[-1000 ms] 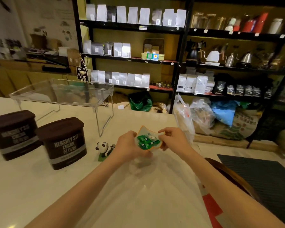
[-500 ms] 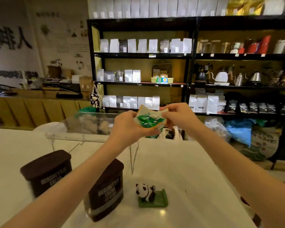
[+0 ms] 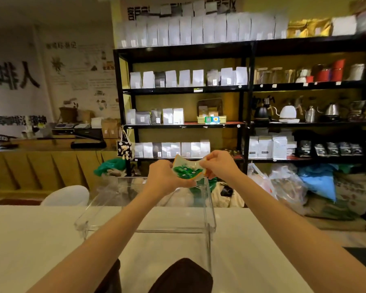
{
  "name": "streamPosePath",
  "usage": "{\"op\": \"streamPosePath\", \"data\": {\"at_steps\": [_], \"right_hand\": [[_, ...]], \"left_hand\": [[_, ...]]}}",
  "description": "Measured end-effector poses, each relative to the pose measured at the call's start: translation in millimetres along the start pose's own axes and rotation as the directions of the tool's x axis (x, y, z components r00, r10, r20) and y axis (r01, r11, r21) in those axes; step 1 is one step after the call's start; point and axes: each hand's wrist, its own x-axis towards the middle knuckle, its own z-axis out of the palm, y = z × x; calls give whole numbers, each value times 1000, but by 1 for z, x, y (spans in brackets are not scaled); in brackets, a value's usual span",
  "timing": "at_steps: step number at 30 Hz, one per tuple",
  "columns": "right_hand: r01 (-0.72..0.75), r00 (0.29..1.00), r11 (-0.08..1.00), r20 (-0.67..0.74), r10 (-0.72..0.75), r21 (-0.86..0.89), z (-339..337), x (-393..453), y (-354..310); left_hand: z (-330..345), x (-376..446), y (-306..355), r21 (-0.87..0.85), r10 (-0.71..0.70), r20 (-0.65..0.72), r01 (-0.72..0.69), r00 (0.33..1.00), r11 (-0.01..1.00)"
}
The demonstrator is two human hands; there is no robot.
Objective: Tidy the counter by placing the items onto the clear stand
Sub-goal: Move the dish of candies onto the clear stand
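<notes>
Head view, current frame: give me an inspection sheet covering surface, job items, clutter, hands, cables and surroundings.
Surface: white counter, bare where visible.
Job's things: clear stand standing on the counter, nothing seen on its top; green and orange packet held in the air above the stand's far edge; two brown cocoa tub lids at the bottom edge, right tub, left tub mostly hidden by the forearm.
Clutter: nothing seen.
Hands: left hand and right hand both grip the packet.
Cables: nothing seen.
Surroundings: black shelving with white bags and kettles; bags on the floor; white chair.
</notes>
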Motion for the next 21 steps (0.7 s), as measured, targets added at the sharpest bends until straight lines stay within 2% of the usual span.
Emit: {"op": "streamPosePath", "data": {"at_steps": [3,13,21], "right_hand": [[42,999,996,-19,-44,-80,13,14,15],[42,995,970,-76,-62,-240,17,31,49],[20,997,978,-69,-35,-207,23,33,55]], "left_hand": [[13,15,-13,26,-31,28,30,999,999],[50,29,-19,104,20,100,-30,995,994],[59,29,-23,114,39,65,-46,997,992]]}}
